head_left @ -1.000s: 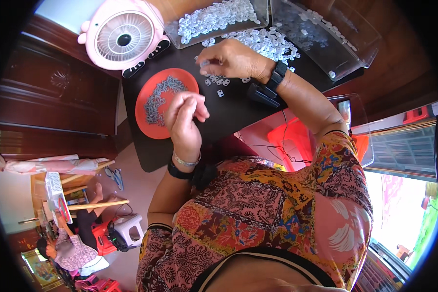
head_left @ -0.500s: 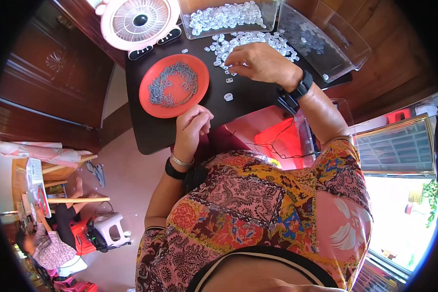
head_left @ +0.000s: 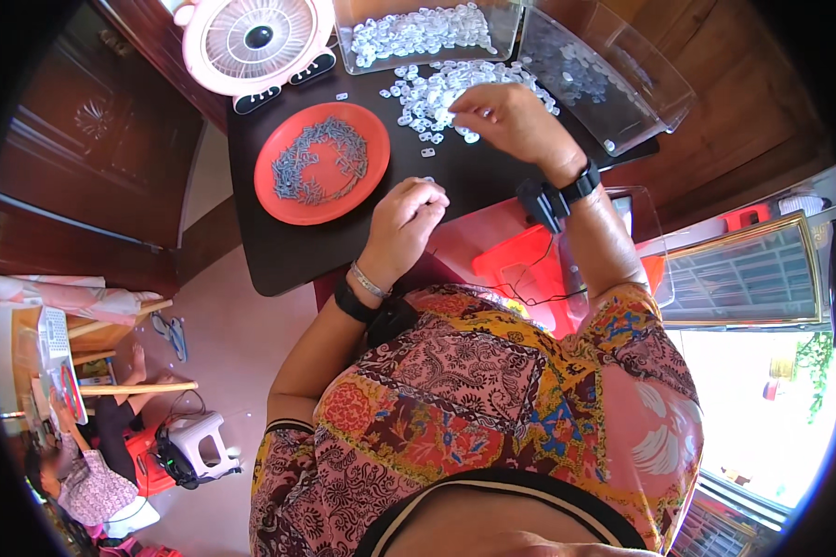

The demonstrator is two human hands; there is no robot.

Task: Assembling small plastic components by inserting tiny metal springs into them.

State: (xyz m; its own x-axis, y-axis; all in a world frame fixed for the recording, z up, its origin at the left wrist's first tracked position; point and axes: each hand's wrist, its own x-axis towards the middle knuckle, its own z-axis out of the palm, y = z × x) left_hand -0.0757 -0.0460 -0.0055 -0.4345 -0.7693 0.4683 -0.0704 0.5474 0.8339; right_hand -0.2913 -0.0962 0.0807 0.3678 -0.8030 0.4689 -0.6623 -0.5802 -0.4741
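Observation:
My left hand (head_left: pixel 407 223) is closed, its fingers curled in beside the right edge of a round orange-red plate (head_left: pixel 323 215). Whatever it may hold is hidden. On the plate lie many small grey screws (head_left: pixel 293 172), spread in a ring. A small clear plastic piece on the dark table shows partly behind the left fingertips. Over the near side of a heap of small clear plastic pieces (head_left: pixel 432 93) is my right hand (head_left: pixel 520 125). Its thumb and index finger are bent with a gap between them, the tips at the heap; nothing shows held.
Behind the heap stands a clear bin (head_left: pixel 506 51) of similar pieces, with another clear bin (head_left: pixel 641 102) at its right. A pink fan (head_left: pixel 260 37) stands at the table's far left corner. A dark cable (head_left: pixel 534 302) hangs near my right wrist. Another person sits at the lower left.
My left hand has moved right, away from the plate's front rim to the single plastic piece on the table. My right hand has shifted slightly right over the heap.

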